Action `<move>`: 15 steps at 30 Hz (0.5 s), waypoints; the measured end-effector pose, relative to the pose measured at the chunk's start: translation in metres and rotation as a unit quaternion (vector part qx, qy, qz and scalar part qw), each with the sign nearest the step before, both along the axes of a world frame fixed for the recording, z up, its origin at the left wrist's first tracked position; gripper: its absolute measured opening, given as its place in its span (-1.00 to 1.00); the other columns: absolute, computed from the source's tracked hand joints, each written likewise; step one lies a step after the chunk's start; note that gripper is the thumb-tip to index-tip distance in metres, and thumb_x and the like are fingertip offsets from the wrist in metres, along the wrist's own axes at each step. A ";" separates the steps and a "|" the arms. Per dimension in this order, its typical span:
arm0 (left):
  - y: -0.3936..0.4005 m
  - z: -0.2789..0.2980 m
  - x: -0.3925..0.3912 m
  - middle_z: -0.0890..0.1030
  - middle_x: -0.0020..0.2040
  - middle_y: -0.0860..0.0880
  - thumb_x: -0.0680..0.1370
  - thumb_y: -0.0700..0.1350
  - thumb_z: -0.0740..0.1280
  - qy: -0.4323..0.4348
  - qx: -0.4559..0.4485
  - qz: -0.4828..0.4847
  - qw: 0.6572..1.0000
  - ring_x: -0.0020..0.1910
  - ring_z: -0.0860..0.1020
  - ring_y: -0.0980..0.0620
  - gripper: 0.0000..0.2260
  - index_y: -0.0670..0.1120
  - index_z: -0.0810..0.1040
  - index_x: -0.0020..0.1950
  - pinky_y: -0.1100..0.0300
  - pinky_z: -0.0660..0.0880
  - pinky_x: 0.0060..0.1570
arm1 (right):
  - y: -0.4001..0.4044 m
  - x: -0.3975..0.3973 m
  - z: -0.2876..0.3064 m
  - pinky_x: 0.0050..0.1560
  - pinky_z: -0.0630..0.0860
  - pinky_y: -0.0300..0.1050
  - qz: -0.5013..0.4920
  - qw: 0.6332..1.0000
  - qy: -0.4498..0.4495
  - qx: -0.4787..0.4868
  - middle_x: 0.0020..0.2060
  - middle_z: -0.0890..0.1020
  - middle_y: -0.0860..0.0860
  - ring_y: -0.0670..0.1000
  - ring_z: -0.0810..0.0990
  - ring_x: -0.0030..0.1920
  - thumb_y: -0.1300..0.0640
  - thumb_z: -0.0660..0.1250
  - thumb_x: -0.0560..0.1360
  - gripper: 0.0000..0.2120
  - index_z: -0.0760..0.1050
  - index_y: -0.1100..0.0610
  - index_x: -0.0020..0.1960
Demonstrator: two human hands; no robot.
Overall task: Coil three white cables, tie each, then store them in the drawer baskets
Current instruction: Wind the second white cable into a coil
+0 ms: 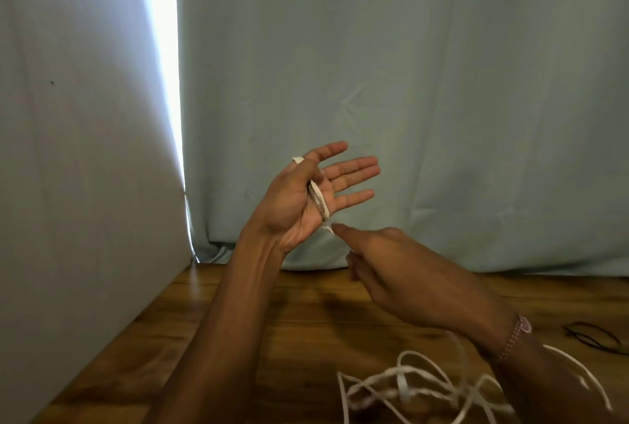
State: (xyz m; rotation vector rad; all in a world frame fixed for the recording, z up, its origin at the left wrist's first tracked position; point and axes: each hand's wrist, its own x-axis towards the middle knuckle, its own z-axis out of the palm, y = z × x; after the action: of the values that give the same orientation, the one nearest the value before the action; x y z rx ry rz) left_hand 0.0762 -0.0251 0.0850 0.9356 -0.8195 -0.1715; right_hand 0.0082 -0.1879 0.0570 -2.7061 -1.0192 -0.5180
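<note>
My left hand [306,195] is raised above the table, palm up, fingers straight and spread. A white cable [320,199] is wound around that palm and passes behind the base of the thumb. My right hand [391,260] sits just below and to the right, and its fingertips pinch the white cable close to the heel of the left palm. A loose tangle of white cable [425,386] lies on the wooden table [204,338] under my right forearm. No drawer or basket is in view.
A pale green curtain [408,83] hangs behind the table, with a bright gap of light at its left edge. A grey wall [68,151] borders the table on the left. Thin black ties [592,338] lie at the table's right edge.
</note>
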 end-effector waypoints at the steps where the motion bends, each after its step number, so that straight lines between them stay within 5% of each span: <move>1: 0.003 -0.001 0.003 0.52 0.32 -0.43 0.65 -0.34 -0.06 0.003 0.002 0.015 1.000 0.33 0.53 -0.35 -0.57 -0.26 0.23 0.52 -0.24 0.53 0.25 | -0.002 -0.003 0.003 -0.07 0.60 -0.02 0.002 0.999 -0.032 0.023 -0.06 0.63 -0.03 -0.06 0.60 -0.12 0.12 0.19 0.68 -0.59 0.27 0.03 0.51; 7: 0.004 -0.006 0.009 0.62 0.20 -0.37 0.71 -0.27 -0.05 0.010 0.060 0.104 0.993 0.15 0.65 -0.27 -0.66 -0.27 0.30 0.45 -0.09 0.64 -0.10 | -0.018 -0.010 0.020 -0.30 0.52 -0.26 0.075 0.969 -0.141 0.187 -0.13 0.64 -0.14 -0.16 0.62 -0.20 0.07 0.28 0.61 -0.79 0.34 -0.02 0.21; 10: -0.001 -0.009 0.007 0.59 0.17 -0.44 0.71 -0.25 -0.05 -0.001 0.107 0.080 0.991 0.04 0.66 -0.32 -0.66 -0.31 0.32 0.43 -0.14 0.64 -0.11 | -0.024 0.003 0.020 -0.24 0.59 -0.14 0.067 0.946 -0.215 0.232 -0.12 0.67 -0.13 -0.13 0.64 -0.18 0.09 0.30 0.62 -0.84 0.50 0.06 0.19; 12: -0.003 -0.009 0.005 0.62 0.05 -0.42 0.72 -0.21 -0.07 -0.024 0.160 0.060 0.985 -0.10 0.68 -0.29 -0.66 -0.32 0.38 0.34 -0.09 0.64 -0.15 | -0.027 0.013 0.018 -0.19 0.61 -0.12 0.063 0.927 -0.252 0.271 -0.13 0.69 -0.11 -0.14 0.65 -0.18 0.12 0.37 0.60 -0.87 0.59 0.10 0.13; 15: -0.006 -0.009 0.002 0.61 -0.21 -0.33 0.70 -0.17 -0.05 -0.034 0.224 0.036 0.973 -0.49 0.51 -0.05 -0.65 -0.29 0.47 0.22 0.16 0.49 -0.44 | -0.032 0.019 0.021 -0.22 0.54 -0.35 0.054 0.889 -0.288 0.352 -0.18 0.68 -0.09 -0.19 0.64 -0.21 0.08 0.55 0.46 -0.80 0.65 0.15 0.01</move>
State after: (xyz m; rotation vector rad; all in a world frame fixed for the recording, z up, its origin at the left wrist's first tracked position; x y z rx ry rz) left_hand 0.0778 -0.0307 0.0761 1.4014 -0.8232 -0.2701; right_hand 0.0272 -0.2203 0.0779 -1.8626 -0.8508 -1.4062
